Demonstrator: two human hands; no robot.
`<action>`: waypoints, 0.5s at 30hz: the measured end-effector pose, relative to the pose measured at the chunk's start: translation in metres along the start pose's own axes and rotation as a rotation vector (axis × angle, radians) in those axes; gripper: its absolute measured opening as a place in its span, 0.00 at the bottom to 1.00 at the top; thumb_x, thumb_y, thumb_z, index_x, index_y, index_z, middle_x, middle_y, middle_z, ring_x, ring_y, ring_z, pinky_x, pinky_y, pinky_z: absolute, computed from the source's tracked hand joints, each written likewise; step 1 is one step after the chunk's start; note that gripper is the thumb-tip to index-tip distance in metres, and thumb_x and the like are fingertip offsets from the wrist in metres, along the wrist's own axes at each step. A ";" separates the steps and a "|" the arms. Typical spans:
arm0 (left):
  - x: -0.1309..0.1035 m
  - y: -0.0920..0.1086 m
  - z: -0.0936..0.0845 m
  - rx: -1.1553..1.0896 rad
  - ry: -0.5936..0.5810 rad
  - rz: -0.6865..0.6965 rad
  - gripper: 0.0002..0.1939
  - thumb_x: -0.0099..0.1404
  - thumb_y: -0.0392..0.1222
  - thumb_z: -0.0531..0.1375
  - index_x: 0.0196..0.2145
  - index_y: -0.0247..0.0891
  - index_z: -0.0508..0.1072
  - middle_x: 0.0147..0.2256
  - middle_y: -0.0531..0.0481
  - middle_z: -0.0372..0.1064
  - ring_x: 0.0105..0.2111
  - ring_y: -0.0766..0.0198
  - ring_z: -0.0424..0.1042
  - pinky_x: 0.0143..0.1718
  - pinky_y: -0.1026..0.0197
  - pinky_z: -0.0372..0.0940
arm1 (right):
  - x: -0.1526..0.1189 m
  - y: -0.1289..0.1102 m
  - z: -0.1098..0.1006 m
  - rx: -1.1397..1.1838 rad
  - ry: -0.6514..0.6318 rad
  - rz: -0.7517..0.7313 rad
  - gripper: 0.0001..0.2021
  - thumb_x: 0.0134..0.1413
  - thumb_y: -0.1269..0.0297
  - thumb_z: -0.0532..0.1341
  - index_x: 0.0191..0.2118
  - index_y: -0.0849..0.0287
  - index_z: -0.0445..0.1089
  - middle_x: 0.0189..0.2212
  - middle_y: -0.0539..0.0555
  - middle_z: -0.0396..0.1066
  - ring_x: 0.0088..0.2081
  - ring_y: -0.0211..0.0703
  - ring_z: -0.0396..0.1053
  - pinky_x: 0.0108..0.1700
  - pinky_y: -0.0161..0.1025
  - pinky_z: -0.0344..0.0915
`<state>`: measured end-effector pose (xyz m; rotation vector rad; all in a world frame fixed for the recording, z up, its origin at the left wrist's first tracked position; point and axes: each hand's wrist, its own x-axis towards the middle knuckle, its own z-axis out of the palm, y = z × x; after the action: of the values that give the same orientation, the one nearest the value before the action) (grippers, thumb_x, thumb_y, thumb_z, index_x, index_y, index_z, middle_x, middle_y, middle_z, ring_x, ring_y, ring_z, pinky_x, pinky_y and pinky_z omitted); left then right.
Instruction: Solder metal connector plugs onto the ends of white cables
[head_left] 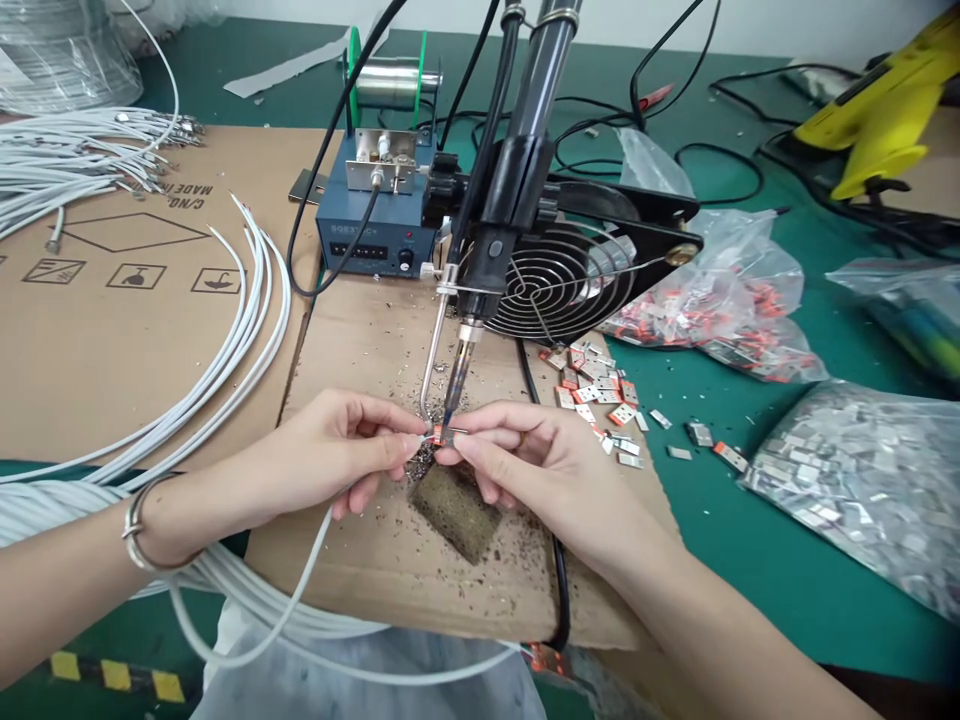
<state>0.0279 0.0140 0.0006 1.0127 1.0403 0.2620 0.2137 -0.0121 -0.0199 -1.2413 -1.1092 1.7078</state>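
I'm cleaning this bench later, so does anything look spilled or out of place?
Yes. Dark crumbs litter the cardboard sheet, thickest by the brown block's upper edge, like uncollected debris. Loose metal connectors lie untidily beside the fan, a few strays on the green table, outside the clear bag.

Silver bangle (133, 524), L wrist; forearms bare.

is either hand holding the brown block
No, the brown block lies on the cardboard, while the left hand and right hand pinch a small part at the iron tip.
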 end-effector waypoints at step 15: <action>-0.001 -0.010 -0.001 0.063 0.011 0.047 0.11 0.59 0.45 0.59 0.34 0.33 0.68 0.14 0.59 0.59 0.13 0.74 0.59 0.14 0.73 0.54 | 0.000 0.000 0.000 -0.055 -0.020 0.026 0.11 0.43 0.61 0.65 0.31 0.63 0.69 0.24 0.54 0.73 0.17 0.31 0.61 0.17 0.29 0.55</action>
<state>0.0237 0.0089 -0.0072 1.0950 1.0412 0.2754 0.2138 -0.0117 -0.0199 -1.2806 -1.1628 1.7230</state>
